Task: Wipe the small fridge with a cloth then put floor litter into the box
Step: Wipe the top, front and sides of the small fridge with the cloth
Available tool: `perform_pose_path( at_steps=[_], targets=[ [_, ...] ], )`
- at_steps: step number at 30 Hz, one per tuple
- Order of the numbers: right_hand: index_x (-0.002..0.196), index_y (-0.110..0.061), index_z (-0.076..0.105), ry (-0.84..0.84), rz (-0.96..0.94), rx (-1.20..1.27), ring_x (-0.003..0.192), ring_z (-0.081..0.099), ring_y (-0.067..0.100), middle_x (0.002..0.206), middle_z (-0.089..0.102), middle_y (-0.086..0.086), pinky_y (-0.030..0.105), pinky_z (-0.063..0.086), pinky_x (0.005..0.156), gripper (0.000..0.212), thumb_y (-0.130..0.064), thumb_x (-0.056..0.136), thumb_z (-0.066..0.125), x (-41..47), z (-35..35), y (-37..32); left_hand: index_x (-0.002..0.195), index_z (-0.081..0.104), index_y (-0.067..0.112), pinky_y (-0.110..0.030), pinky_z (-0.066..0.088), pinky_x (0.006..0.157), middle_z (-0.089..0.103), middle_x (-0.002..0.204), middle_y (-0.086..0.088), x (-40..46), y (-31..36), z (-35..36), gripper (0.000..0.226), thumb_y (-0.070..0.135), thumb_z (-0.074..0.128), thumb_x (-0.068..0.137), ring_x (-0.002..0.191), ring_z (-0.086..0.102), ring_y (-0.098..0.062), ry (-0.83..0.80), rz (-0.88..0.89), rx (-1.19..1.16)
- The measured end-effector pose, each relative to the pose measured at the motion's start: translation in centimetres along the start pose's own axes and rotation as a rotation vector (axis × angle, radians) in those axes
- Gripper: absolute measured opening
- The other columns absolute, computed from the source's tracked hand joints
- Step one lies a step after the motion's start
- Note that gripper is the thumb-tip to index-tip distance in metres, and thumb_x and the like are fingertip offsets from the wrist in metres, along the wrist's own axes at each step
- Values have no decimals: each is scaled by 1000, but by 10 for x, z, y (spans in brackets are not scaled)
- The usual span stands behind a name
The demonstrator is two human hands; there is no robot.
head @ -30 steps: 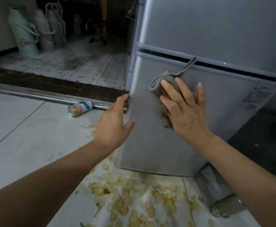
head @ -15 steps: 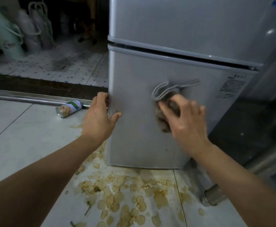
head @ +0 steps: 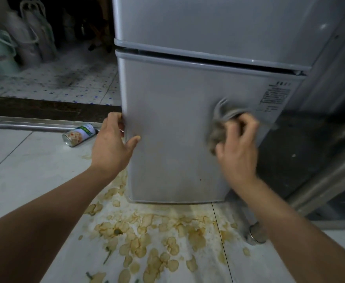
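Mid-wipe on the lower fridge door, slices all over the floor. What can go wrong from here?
1. The wet-looking slices spread right up to the fridge base; stepping closer could mean a slip.
2. The cloth in the right hand nears the printed label; hard rubbing might scuff it.
3. The left hand grips the door edge, so the door might swing open.

The light is dim and soft, the far left room lies dark, motion blur smears the right hand (head: 238, 148) and cloth (head: 218, 127), and the edges bend.
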State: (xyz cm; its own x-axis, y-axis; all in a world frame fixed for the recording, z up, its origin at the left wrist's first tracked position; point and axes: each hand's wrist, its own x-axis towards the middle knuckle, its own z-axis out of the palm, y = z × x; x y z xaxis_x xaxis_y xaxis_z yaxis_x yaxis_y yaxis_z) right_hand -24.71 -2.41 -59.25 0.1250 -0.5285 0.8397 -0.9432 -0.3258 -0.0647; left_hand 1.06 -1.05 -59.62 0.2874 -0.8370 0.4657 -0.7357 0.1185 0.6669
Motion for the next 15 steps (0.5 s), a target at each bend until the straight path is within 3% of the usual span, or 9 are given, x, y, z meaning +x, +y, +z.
perform_pose_path(
  at_steps=[3,6,9,11,13,15],
  targets=[
    [112,-12,41,114,81,-47,112,44,37,126,28,12,35,47,89,45,0,71,56,16,-4,18,113,43,14,-40,50,80,56,108,-6,0,-2,2,49,22,74,77,93,56,-22,8,13,5],
    [111,-9,41,108,94,-128,113,43,42,122,42,29,35,39,98,42,7,74,52,-19,14,24,115,42,16,-41,51,81,56,110,-6,-1,-5,5,51,23,74,77,94,56,-21,17,6,5],
    [110,-10,33,-196,217,-73,103,49,47,122,42,35,47,53,78,49,9,72,60,-69,22,30,114,42,17,-38,50,80,57,106,-5,0,-6,7,50,23,74,76,92,55,-21,31,12,3],
    [110,-10,31,-320,239,-31,104,48,46,126,36,33,48,53,77,51,9,72,60,-76,20,35,115,43,17,-36,48,78,56,106,-4,1,-7,7,50,24,74,76,91,55,-19,31,20,-1],
    [112,-3,38,-181,269,24,105,48,47,126,35,32,45,48,86,41,5,73,50,-59,14,37,115,42,18,-35,48,77,56,106,-2,1,-9,7,51,25,74,76,90,55,-17,31,16,-6],
    [119,-2,40,37,351,85,111,43,44,129,33,31,37,37,98,46,-3,73,40,-24,3,40,117,42,20,-34,48,75,55,105,2,-1,-10,8,51,28,73,77,88,55,-15,43,13,-14]
  ],
)
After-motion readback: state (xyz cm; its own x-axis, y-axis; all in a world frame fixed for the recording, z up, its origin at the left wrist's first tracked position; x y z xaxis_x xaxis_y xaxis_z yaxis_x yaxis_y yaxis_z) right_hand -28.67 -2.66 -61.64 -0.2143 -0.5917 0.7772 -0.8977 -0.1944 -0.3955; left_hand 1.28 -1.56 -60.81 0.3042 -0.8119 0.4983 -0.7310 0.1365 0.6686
